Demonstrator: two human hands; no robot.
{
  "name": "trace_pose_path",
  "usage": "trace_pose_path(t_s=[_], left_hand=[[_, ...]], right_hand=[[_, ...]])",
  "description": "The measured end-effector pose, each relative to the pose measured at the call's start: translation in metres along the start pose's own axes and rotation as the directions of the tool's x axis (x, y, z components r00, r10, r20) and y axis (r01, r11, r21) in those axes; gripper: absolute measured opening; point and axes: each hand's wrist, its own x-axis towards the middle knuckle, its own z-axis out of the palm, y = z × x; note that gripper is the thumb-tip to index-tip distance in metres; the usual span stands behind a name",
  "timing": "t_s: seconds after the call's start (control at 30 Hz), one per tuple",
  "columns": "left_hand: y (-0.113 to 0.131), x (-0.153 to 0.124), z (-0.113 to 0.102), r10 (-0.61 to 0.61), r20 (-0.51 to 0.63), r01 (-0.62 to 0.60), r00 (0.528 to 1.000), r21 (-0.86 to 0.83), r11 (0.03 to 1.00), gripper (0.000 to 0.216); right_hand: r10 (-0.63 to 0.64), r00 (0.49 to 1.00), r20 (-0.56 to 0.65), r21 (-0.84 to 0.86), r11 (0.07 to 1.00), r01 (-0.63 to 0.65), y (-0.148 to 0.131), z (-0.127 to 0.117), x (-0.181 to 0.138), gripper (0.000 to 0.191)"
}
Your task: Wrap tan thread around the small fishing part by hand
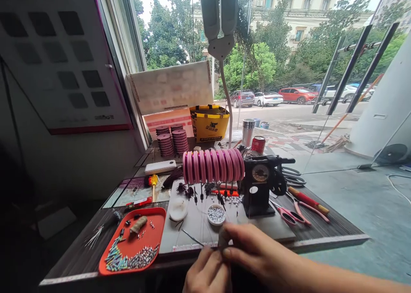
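My left hand (208, 270) is closed at the table's front edge. A slim metal rod-shaped tool (192, 236) sticks out of its fingers toward the upper left; its exact kind is unclear. Touching it, my right hand (245, 245) pinches thumb and forefinger together; whatever sits between them is too small to make out. Just beyond the hands stands a small white bowl (216, 215) full of tiny grey-white beads. Above it, a row of pink spools (213, 165) is mounted on a black hand-cranked winder (260, 186), with dark little pieces hanging below on lines.
On the left lies a red tray (162, 229) of small metal and coloured parts. Pink-handled scissors (290, 215) and pliers (310, 209) rest on the right. Stacked spools (165, 145), a yellow bag (210, 126), a red can (258, 144) and a lamp (221, 45) stand behind.
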Motion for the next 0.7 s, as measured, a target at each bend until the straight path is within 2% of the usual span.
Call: trace_pose_path(t_s=[0.03,0.07,0.1,0.13,0.17,0.2,0.23,0.3,0.37,0.43,0.53,0.57,0.6,0.67,0.7], left_hand=[[0.001,0.002,-0.001,-0.256,0.076,0.267,0.964,-0.253,0.930,0.020],[0.002,0.005,-0.002,-0.496,0.249,0.551,0.832,-0.479,0.684,0.017],[0.002,0.009,-0.004,-0.623,0.465,0.746,0.629,-0.586,0.316,0.013],[0.002,0.012,-0.006,-0.627,0.650,0.819,0.429,-0.573,-0.034,0.009],[0.002,0.015,-0.006,-0.573,0.768,0.812,0.286,-0.512,-0.281,0.007],[0.002,0.017,-0.006,-0.524,0.827,0.783,0.203,-0.458,-0.420,0.005],[0.001,0.018,-0.006,-0.501,0.849,0.764,0.169,-0.434,-0.478,0.004],[0.001,0.018,-0.002,-0.478,0.866,0.739,0.149,-0.419,-0.528,0.005],[0.001,0.016,0.002,-0.464,0.876,0.721,0.132,-0.406,-0.561,0.005],[0.002,0.015,0.004,-0.471,0.872,0.722,0.135,-0.412,-0.556,0.005],[0.002,0.017,-0.001,-0.526,0.829,0.765,0.190,-0.461,-0.449,0.003],[0.002,0.019,-0.005,-0.562,0.793,0.789,0.235,-0.494,-0.366,0.004],[0.001,0.020,-0.008,-0.601,0.736,0.819,0.311,-0.529,-0.224,0.006],[0.001,0.022,-0.013,-0.608,0.605,0.828,0.515,-0.534,0.169,0.009],[0.001,0.021,-0.014,-0.569,0.541,0.780,0.619,-0.510,0.364,0.010]], right_hand=[[-0.142,0.990,-0.010,-0.177,0.975,0.138,0.004,0.000,-0.004,0.006],[-0.305,0.952,0.032,-0.367,0.882,0.295,0.008,-0.001,-0.008,0.008],[-0.441,0.891,0.109,-0.524,0.736,0.429,0.013,-0.002,-0.012,0.013],[-0.532,0.823,0.200,-0.627,0.576,0.525,0.016,-0.002,-0.015,0.017],[-0.585,0.756,0.292,-0.690,0.419,0.590,0.020,-0.003,-0.018,0.023],[-0.613,0.701,0.364,-0.728,0.282,0.624,0.022,-0.003,-0.020,0.028],[-0.636,0.657,0.405,-0.750,0.179,0.636,0.024,-0.003,-0.021,0.035],[-0.688,0.586,0.427,-0.777,0.053,0.628,0.028,-0.001,-0.022,0.050],[-0.731,0.536,0.422,-0.793,-0.011,0.609,0.031,0.001,-0.022,0.059],[-0.750,0.519,0.410,-0.790,-0.008,0.613,0.037,0.004,-0.021,0.061],[-0.752,0.538,0.381,-0.754,0.083,0.651,0.047,0.008,-0.018,0.060],[-0.750,0.553,0.361,-0.740,0.131,0.660,0.050,0.010,-0.016,0.058],[-0.758,0.561,0.334,-0.725,0.174,0.667,0.052,0.011,-0.015,0.056],[-0.772,0.566,0.288,-0.670,0.260,0.696,0.051,0.012,-0.012,0.052],[-0.769,0.585,0.259,-0.621,0.331,0.710,0.048,0.012,-0.010,0.050]])
